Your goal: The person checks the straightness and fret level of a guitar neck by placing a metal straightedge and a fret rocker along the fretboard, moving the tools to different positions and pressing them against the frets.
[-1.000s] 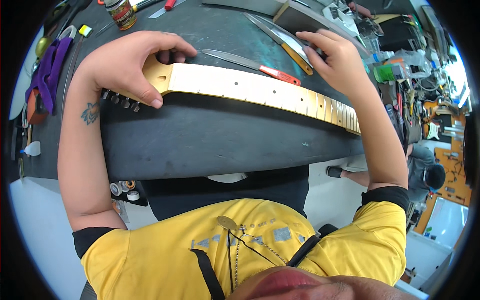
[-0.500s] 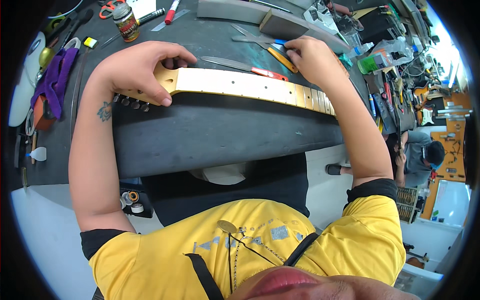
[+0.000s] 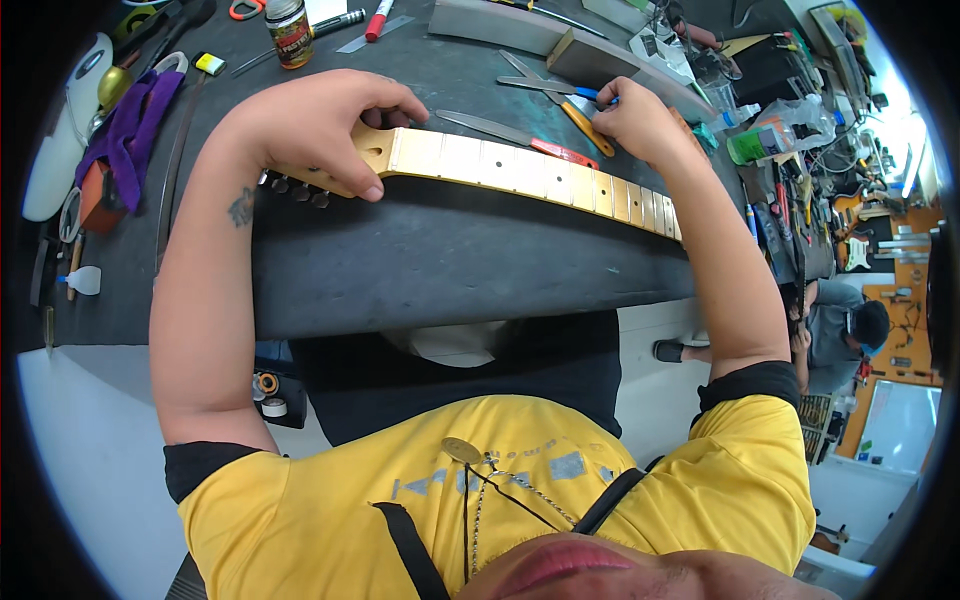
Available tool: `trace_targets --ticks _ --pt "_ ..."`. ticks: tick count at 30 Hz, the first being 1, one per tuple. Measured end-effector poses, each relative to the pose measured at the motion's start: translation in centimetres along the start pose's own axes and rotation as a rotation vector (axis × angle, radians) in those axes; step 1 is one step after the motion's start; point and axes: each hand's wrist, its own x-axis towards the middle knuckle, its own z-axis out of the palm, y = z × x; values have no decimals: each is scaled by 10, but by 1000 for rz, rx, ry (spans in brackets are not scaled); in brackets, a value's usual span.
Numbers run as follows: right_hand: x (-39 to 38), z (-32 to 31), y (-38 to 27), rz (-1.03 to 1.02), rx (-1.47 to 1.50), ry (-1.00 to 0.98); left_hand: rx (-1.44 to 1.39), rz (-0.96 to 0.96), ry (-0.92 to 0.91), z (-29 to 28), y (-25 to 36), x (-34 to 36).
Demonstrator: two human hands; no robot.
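Note:
A pale maple guitar neck (image 3: 540,180) lies across the dark bench in front of me, frets up, its tuning pegs at the left. My left hand (image 3: 335,135) is wrapped round the headstock end, thumb on the near edge and fingers over the far side. Beyond the neck's right part, my right hand (image 3: 635,120) pinches the blue handle of a thin file (image 3: 545,84). This file's narrow blade crosses that of an orange-handled file (image 3: 578,122). Closer to the neck rests a red-handled file (image 3: 520,137). The neck's right end is hidden behind my right forearm.
A glass jar (image 3: 290,35), a red marker (image 3: 379,20) and a grey metal beam (image 3: 500,27) stand or lie farther back. A purple cloth (image 3: 130,135) is at the left. Tools and plastic bags (image 3: 790,125) crowd the right. Another person (image 3: 845,325) sits at far right.
The view has shifted, so the bench things appear farther right. My right hand has closed on the blue handle, which now shows more clearly. My left hand stays on the headstock.

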Motion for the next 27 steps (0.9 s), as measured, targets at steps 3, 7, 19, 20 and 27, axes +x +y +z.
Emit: trace_targets --ticks 3,7,19,20,27 --pt "-1 -2 3 12 -18 37 177 142 184 13 7 -2" --pt "6 -5 6 -30 -77 -2 209 91 235 14 19 -3" --pt "16 -17 2 -36 -92 -118 19 6 317 2 24 -15" --pt "16 -16 -1 -58 -161 -91 29 3 291 1 23 -15" --pt "9 -13 14 -27 -35 -57 168 -27 249 2 38 -16"
